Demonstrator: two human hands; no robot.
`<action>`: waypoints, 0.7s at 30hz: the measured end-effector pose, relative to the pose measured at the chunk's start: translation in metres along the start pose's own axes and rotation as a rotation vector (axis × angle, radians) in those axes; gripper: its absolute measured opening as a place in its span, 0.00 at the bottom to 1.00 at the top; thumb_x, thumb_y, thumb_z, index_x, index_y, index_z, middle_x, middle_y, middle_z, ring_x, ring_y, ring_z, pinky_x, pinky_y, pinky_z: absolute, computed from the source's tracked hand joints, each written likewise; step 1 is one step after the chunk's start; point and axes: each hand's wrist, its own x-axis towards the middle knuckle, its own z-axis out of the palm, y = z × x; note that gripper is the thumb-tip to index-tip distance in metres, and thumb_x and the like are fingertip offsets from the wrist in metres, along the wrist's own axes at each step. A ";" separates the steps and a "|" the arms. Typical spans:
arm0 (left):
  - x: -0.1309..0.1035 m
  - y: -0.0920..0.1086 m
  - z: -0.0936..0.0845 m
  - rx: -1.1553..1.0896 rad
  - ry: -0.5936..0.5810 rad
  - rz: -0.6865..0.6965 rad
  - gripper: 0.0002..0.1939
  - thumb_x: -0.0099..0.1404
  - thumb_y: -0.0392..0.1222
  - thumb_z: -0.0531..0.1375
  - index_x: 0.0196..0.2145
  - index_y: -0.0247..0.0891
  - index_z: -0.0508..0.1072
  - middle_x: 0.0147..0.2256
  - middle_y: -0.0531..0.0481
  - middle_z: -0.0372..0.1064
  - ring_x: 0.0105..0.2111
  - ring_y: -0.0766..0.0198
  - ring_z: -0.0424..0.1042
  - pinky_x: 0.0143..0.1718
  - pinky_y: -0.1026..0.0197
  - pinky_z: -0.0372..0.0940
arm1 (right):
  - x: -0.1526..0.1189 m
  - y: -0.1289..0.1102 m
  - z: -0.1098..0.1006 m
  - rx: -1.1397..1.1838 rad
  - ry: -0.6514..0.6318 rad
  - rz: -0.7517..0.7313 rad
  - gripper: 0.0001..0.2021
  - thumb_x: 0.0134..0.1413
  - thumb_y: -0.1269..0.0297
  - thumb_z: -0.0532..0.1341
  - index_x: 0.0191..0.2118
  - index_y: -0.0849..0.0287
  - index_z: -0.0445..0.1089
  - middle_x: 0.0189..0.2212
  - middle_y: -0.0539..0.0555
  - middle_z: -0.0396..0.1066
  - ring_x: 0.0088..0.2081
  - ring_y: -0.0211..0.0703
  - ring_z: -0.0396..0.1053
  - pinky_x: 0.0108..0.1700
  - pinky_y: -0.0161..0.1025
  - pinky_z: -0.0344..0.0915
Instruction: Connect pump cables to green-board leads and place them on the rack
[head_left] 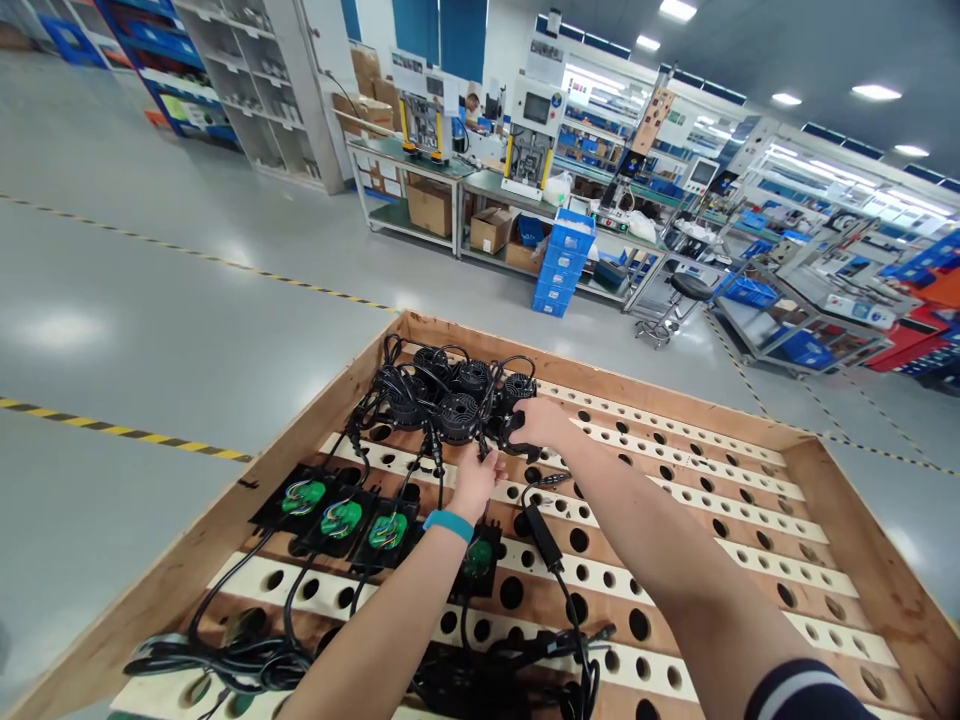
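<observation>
Fingers of left hand [475,478] pinched on cable [437,452]; right hand [538,422] closed on black module [514,432], far left in wooden tray [847,520]. Green-wired plates [341,518] near left.

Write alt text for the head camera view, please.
Two bare hands, left hand and right hand, reach into a cluster of round black parts with cables on a holed wooden tray; factory benches stand behind.

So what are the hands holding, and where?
The right hand grips a black round part by its edge. The left hand pinches a black cable near its connector. The exact grip is partly hidden.
</observation>
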 end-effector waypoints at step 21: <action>0.019 -0.015 -0.030 0.782 0.202 0.282 0.07 0.66 0.42 0.61 0.38 0.36 0.71 0.34 0.46 0.73 0.37 0.59 0.72 0.43 0.61 0.62 | 0.036 -0.002 0.001 0.040 -0.051 -0.026 0.27 0.40 0.60 0.70 0.50 0.62 0.76 0.46 0.58 0.76 0.46 0.51 0.73 0.48 0.38 0.69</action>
